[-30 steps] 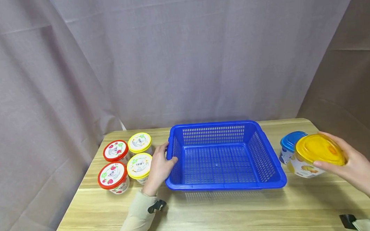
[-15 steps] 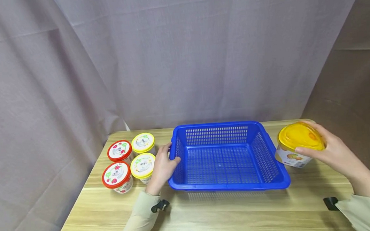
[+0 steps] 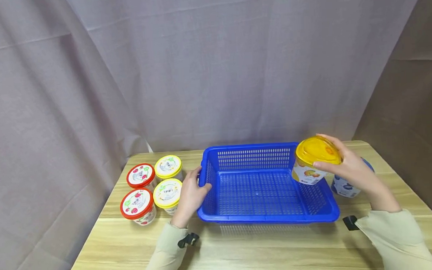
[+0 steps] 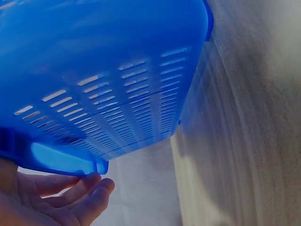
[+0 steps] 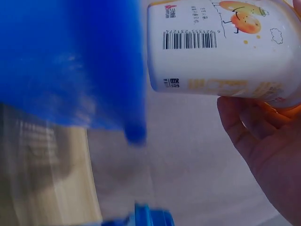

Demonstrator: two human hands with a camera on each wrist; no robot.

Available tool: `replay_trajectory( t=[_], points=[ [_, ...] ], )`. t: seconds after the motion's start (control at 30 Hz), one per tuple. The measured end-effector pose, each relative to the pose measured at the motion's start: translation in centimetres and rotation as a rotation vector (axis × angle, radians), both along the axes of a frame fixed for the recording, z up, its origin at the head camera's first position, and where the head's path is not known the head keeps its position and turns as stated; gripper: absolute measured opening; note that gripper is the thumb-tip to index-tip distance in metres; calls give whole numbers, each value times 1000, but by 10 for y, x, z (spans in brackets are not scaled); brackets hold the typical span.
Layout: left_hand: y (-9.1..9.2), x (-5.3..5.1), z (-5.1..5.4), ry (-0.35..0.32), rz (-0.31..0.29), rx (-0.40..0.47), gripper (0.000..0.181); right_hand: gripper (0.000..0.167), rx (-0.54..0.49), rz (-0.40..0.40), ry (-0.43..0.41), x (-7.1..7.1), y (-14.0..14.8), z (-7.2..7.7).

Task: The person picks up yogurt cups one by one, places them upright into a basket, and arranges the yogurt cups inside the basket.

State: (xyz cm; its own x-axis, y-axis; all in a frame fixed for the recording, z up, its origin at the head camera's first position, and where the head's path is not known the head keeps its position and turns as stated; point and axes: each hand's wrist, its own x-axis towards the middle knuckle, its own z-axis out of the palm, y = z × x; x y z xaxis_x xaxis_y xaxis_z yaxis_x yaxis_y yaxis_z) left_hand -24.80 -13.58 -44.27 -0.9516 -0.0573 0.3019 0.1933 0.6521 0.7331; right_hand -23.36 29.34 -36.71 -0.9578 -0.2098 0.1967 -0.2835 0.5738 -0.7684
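A: What does the right hand (image 3: 344, 165) have?
B: A rounded white tub (image 3: 309, 173) with a glossy, translucent yellow lid and printed fruit, gripped between thumb and fingers, over the basket's right rim.
A: And the left hand (image 3: 191, 195)?
B: It holds the left rim of the rectangular blue plastic basket (image 3: 268, 220), smooth-rimmed, slotted all over.
A: Anything around?
B: Two red-lidded round white cups (image 3: 136, 202) and two yellow-lidded ones (image 3: 167, 192) near the wood-grained worktop's (image 3: 262, 255) back left corner. Toward its right edge, the right hand partly hides a blue-lidded tub (image 3: 345, 187).
A: Which way do they point?
B: The held tub's lid faces up, its fruit print the front edge; the basket's long axis parallels the back edge.
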Motion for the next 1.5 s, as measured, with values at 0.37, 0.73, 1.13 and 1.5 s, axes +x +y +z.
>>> replay_trajectory(
  t=[0.37,0.73,1.13,1.5],
  points=[
    [-1,-1,1,1,16,-9,69,87,28,51,46,-15,-26,11],
    [-5,1,0,6,11,-3,68,83,20,101,115,-15,-36,26],
    [-8,-1,-2,6,24,-3,67,81,12,98,128,-18,-45,45],
    [-3,0,-4,11,7,0,68,82,9,143,122,-29,-59,45]
  ],
)
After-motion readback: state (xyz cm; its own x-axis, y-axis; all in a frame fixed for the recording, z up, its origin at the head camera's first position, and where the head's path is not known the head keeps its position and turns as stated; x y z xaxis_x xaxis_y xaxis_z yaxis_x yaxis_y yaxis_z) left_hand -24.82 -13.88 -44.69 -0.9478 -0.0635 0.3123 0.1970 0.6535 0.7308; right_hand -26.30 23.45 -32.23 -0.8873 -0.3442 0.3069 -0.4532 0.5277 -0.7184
